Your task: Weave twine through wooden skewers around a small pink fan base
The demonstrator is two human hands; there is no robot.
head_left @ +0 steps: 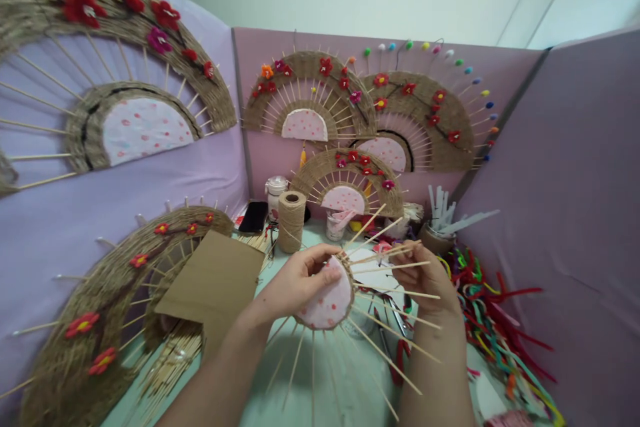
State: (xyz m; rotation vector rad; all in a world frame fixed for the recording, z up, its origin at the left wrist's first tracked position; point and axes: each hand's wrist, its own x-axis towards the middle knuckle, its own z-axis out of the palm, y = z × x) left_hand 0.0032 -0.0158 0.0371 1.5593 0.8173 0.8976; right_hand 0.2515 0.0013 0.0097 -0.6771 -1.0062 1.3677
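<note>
In the head view my left hand (310, 277) grips a half-round panel (327, 300) covered in white with pink dots, thumb on its face. Thin wooden sticks (400, 287) fan out from the panel's curved edge, to the right and downward. A narrow band of brown twine (345, 259) runs along that edge near my left fingertips. My right hand (425, 273) is at the outer ends of the upper sticks, its fingertips pinched together. One stick reaches those fingertips; whether they hold it or a thread cannot be made out.
A twine spool (291, 223) stands behind my left hand. Scissors (400, 350) lie below the sticks. Colourful pipe cleaners (500, 320) pile at the right. Cardboard (210, 280) and a stick bundle (170, 360) lie left. Finished fan pieces (310, 73) hang on the partitions.
</note>
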